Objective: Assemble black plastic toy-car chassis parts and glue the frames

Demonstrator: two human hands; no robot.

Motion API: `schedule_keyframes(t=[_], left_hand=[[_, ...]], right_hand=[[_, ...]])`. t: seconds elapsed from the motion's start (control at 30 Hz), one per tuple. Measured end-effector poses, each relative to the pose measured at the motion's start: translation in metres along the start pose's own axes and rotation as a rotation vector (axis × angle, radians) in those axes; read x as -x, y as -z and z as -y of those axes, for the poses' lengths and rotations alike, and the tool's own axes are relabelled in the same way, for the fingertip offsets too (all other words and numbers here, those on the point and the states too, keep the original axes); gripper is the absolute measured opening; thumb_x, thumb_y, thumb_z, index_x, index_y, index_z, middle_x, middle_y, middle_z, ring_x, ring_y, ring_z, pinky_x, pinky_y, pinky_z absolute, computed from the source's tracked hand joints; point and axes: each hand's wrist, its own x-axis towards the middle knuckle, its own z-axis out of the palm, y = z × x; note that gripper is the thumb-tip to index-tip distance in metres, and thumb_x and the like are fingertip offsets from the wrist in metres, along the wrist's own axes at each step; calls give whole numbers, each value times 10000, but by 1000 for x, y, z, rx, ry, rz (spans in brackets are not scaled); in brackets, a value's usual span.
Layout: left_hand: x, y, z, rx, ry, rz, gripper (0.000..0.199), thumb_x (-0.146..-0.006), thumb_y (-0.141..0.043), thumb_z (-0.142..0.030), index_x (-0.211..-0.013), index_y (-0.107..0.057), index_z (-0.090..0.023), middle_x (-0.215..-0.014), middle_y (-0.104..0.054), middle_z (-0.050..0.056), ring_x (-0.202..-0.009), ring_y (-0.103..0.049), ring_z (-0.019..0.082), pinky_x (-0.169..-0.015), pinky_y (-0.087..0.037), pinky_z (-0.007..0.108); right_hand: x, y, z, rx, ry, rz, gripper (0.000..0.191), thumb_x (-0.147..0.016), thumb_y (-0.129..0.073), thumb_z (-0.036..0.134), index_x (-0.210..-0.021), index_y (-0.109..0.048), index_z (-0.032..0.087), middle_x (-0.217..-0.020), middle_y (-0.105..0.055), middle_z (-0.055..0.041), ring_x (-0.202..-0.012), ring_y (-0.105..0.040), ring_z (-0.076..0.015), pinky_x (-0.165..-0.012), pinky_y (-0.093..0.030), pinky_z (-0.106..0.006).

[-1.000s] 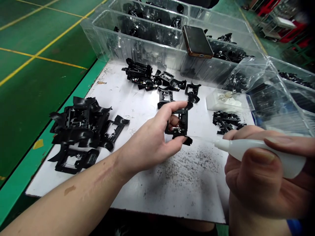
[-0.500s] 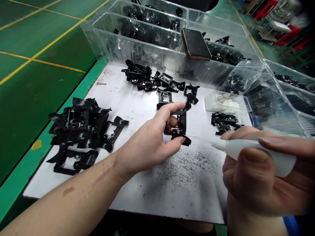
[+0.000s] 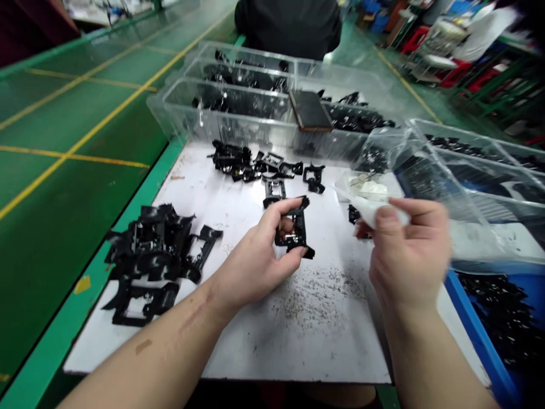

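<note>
Across mid-frame, the left hand (image 3: 260,260) pinched a black part (image 3: 301,228), the right hand (image 3: 406,261) a white bottle (image 3: 369,209), dispensing apparently needing careful aim next.

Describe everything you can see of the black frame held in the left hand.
The black frame looks like moulded plastic: a roughly rectangular surround with an open middle, through which fingers show. A dark flange juts out at its upper end and another at its lower end, and small silvery details sit low in the opening. It stands roughly on end in the picture, pinched between the thumb and fingers of the left hand, over the white work surface. Finer details are too small to tell.
</note>
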Motion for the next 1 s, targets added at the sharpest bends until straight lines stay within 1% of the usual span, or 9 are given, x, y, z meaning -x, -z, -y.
schedule_keyframes(t=[0.13, 0.33, 0.4, 0.5, 0.57, 0.67, 0.77, 0.87, 1.0], left_hand=[[0, 0, 2, -38, 2, 18, 576, -977, -673, -239, -1510, -455, -248, -1113, -647, 50, -1014, -673, 217, -944, -539, 410], [-3, 2, 4, -102, 27, 39, 514, -1005, -632, -298, -1482, -445, -254, -1146, -669, 65, -1051, -674, 243, -986, -521, 464], [-3, 2, 4, -96, 28, 45, 511, -1007, -624, -301, -1483, -441, -264, -1169, -673, 67, -1074, -680, 249, -1002, -519, 471], [-3, 2, 5, -104, 28, 48, 507, -1007, -621, -308, -1482, -446, -279, -1157, -666, 53, -1070, -686, 246, -1004, -518, 465], [-2, 2, 4, -106, 29, 59, 510, -1006, -619, -306, -1485, -446, -280, -1159, -666, 53, -1074, -687, 245, -1011, -515, 465], [-1, 0, 3, -110, 38, 79, 528, -996, -623, -300, -1494, -450, -271, -1182, -660, 71, -1104, -681, 254, -1031, -508, 483], [0, -3, 1, -125, 56, 73, 514, -991, -622, -303, -1483, -475, -275, -1163, -644, 66, -1081, -671, 248, -1009, -520, 471], [0, -3, -1, -132, 55, 72, 508, -988, -618, -291, -1477, -483, -283, -1144, -636, 55, -1050, -660, 235, -974, -533, 446], [1, -3, -1, -114, 45, 106, 532, -972, -629, -271, -1482, -476, -277, -1144, -627, 62, -1063, -647, 237, -978, -547, 455]], right_hand=[[-10, -17, -16, 6, -90, 133, 375, -865, -833, 500, -919, -562, 247, -853, -736, -33, -723, -722, -199, -651, -603, -354], [-7, -54, -14, 192, -25, 250, 303, -756, -777, 186, -1038, -679, 239, -928, -761, -41, -875, -734, -246, -865, -600, -449], [-5, -55, -11, 268, -16, 281, 294, -716, -777, 141, -986, -710, 239, -927, -765, -38, -902, -717, -258, -909, -570, -473], [-11, -37, -8, 334, -13, 313, 465, -668, -866, 204, -1113, -744, 260, -1032, -791, -44, -927, -721, -261, -875, -568, -440], [-25, -17, -7, 369, -17, 264, 444, -766, -837, 350, -1188, -732, 259, -1057, -789, -57, -852, -711, -234, -783, -562, -398], [-60, 5, -14, 445, -24, 60, 385, -911, -648, 467, -1175, -699, 191, -976, -751, -91, -702, -629, -210, -721, -526, -409], [-92, 6, -32, 492, 28, -44, 399, -808, -721, 475, -1069, -727, 173, -970, -730, -105, -808, -643, -251, -832, -527, -458], [-109, 0, -44, 486, 111, -74, 260, -789, -714, 457, -856, -734, 207, -894, -710, -84, -885, -658, -267, -889, -521, -453], [-109, 12, -27, 459, 234, -180, 241, -835, -714, 445, -748, -712, 220, -841, -684, -62, -794, -618, -227, -816, -502, -418]])
